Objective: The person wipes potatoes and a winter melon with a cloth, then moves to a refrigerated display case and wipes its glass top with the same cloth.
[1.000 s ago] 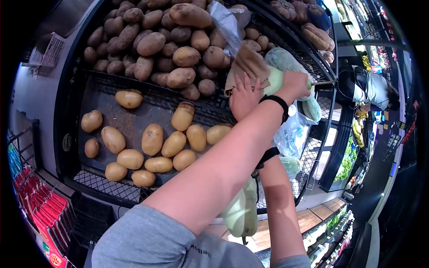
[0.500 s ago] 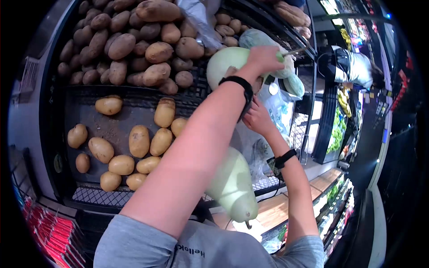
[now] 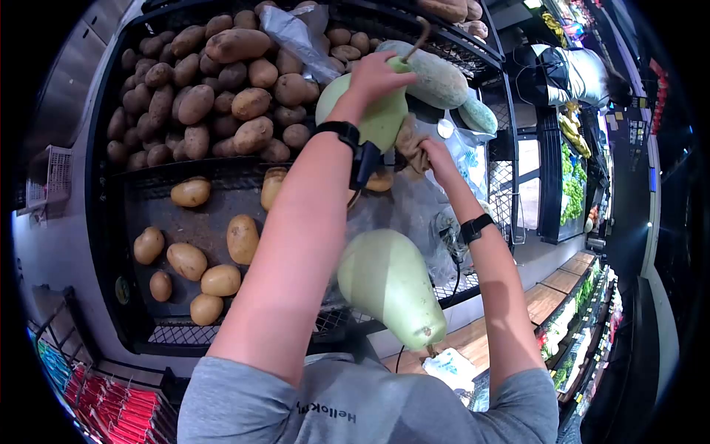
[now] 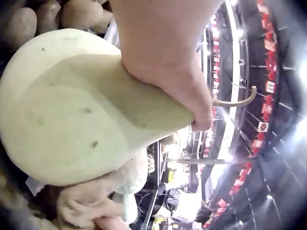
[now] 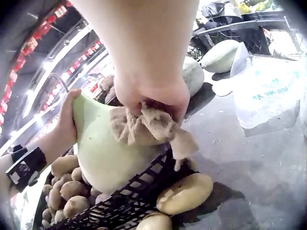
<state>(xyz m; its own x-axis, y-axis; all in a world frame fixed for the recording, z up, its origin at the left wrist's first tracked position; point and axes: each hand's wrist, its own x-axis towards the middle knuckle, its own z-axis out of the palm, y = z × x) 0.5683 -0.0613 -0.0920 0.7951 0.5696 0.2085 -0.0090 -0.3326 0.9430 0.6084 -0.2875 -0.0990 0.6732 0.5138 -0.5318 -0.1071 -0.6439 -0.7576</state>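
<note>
My left hand (image 3: 376,78) grips the narrow neck of a large pale green gourd (image 3: 381,122), just below its curved stem (image 3: 418,41); the left wrist view shows the gourd's round body (image 4: 67,115) tilted beside the hand (image 4: 168,72). In my right hand (image 3: 436,159) a brown cloth (image 3: 410,144) is bunched, against the gourd's lower side. The right wrist view shows that hand (image 5: 153,98) pinching the cloth (image 5: 156,127) over the gourd's surface (image 5: 105,153), above a black basket rim (image 5: 129,191). The fingertips of my right hand are partly hidden.
A second pale gourd (image 3: 392,285) lies nearer my body. Brown potatoes (image 3: 196,103) fill the back left bin and yellow potatoes (image 3: 186,261) lie in front. Waxy green melons (image 3: 436,78) and a plastic bag (image 3: 466,159) are at the right. A person (image 3: 566,78) stands beyond.
The held gourd has come up and tipped in my left hand, moving left in view. My right hand, earlier with fingers spread on the cloth, now bunches the cloth at the gourd's side.
</note>
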